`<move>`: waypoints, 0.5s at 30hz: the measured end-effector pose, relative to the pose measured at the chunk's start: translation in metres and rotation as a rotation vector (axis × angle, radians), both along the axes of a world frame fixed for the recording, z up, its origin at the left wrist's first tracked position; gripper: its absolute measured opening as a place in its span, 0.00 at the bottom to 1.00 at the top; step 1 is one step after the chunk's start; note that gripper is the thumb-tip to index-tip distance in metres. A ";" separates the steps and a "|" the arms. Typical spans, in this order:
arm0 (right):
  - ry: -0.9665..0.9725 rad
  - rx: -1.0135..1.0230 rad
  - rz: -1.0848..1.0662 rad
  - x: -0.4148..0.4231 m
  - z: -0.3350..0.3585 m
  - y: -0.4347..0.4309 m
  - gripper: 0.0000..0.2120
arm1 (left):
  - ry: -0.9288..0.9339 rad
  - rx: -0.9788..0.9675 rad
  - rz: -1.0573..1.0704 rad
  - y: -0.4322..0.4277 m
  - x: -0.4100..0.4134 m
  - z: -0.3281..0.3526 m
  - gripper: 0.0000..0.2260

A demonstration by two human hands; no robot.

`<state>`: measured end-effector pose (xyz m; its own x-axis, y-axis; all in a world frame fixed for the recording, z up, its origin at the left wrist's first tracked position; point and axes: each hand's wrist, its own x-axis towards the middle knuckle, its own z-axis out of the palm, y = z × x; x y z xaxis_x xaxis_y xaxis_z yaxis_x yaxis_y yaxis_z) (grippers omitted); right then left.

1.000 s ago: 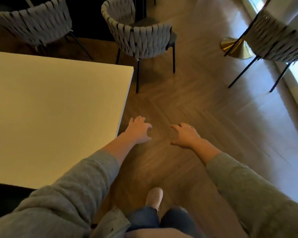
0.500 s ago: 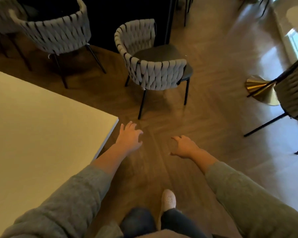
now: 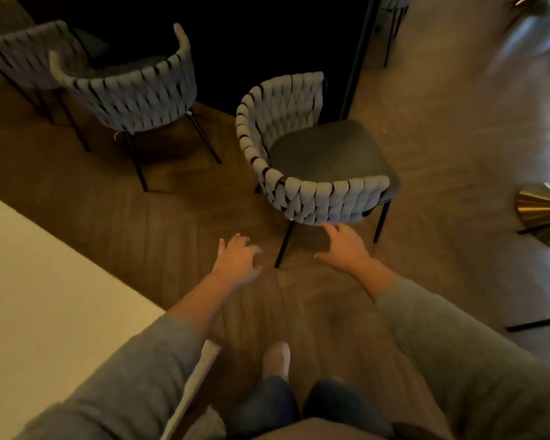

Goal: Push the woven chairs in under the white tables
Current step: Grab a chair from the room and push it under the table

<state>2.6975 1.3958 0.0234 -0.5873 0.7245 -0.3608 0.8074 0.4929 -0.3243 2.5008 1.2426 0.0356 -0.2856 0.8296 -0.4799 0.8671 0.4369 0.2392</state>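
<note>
Two empty hands held out over a dark herringbone wood floor (image 3: 178,223), near a woven chair.

The left hand (image 3: 237,262) is shown with fingers loosely spread, and the right hand (image 3: 343,246) with fingers extended. The right fingertips (image 3: 326,224) are seen at the lower back edge of a grey woven-strap chair with dark seat and black legs (image 3: 324,198); contact cannot be told. A white flat-topped table (image 3: 45,296) is placed left of the left arm. A second woven chair (image 3: 131,100) and a third woven chair (image 3: 19,55) are recorded beyond it, and a brass-coloured pedestal base (image 3: 540,206) at far right.
</note>
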 end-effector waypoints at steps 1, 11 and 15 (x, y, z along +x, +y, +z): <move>0.008 0.014 -0.001 -0.010 -0.002 0.013 0.41 | 0.012 -0.011 -0.012 0.018 -0.012 -0.001 0.20; 0.020 0.026 0.056 -0.077 -0.028 0.164 0.42 | 0.144 -0.090 -0.077 0.188 -0.091 -0.015 0.34; -0.053 -0.043 0.114 -0.094 -0.052 0.203 0.46 | 0.287 -0.097 -0.075 0.245 -0.124 -0.021 0.39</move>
